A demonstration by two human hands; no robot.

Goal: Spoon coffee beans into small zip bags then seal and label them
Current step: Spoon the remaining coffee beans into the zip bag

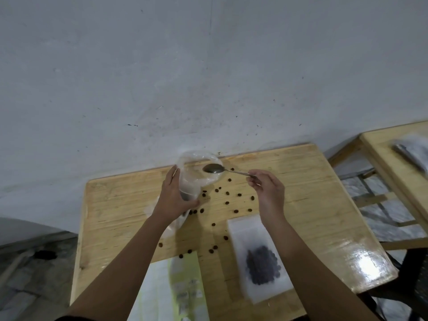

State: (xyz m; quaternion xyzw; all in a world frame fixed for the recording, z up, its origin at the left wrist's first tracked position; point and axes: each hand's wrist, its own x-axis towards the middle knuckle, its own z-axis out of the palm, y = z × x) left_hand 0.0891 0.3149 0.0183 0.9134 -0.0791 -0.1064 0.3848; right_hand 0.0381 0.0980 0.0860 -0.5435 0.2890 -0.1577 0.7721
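I log the counter (pixel 324 205) mid-task. One filled zip bag (pixel 261 262) lies beside the right forearm; no label shows, and I cannot tell if it is sealed. The left hand (pixel 176 195) grips an open clear bag (pixel 196 172). The right hand (pixel 266 188) pinches the spoon (pixel 213 169), its bowl at that bag's mouth. Spilled beans (pixel 227 193) lie between the hands. In my judgement, filling, sealing and labelling remain.
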